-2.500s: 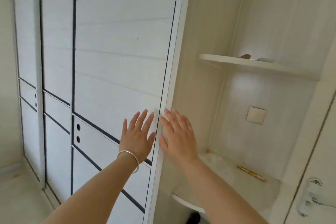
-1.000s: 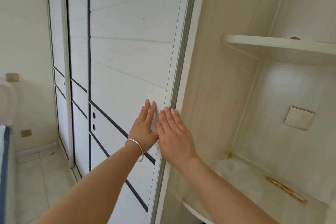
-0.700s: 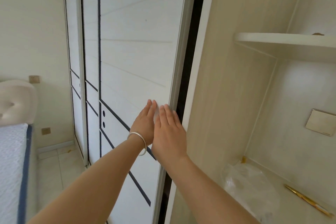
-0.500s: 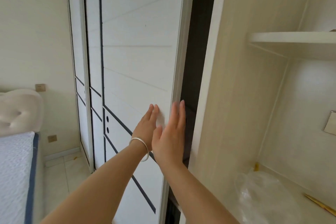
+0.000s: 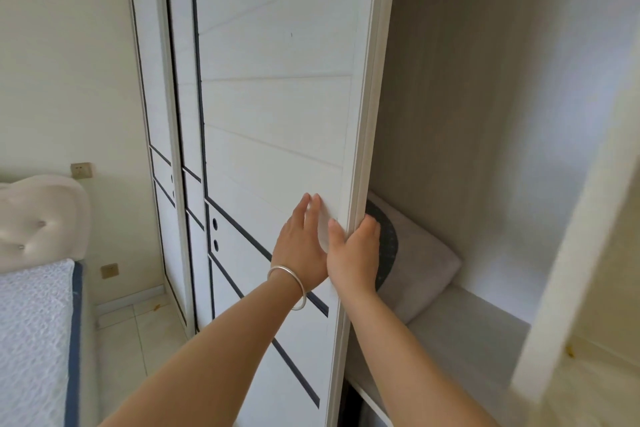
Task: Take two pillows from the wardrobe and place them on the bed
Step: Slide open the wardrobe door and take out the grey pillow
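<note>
A white sliding wardrobe door (image 5: pixel 277 114) with dark trim lines stands partly slid to the left. My left hand (image 5: pixel 299 243) lies flat on its face, fingers together, a silver bangle on the wrist. My right hand (image 5: pixel 356 253) grips the door's right edge, fingers curled around it. Behind the edge a grey pillow (image 5: pixel 419 263) with a dark speckled end leans on a wardrobe shelf (image 5: pixel 460 322); part of it is hidden by the door and my right hand. The bed (image 5: pixel 31 333), with a white textured mattress, shows at the lower left.
A padded cream headboard (image 5: pixel 38 218) rises behind the bed. Further wardrobe doors (image 5: pixel 152 114) run along the wall to the left. A pale upright panel (image 5: pixel 581 253) bounds the open compartment on the right. Tiled floor (image 5: pixel 138 333) lies between bed and wardrobe.
The door has slid left, opening a wide gap that reveals the shelf and grey pillow. My right hand moved from flat on the face to gripping the door's edge.
</note>
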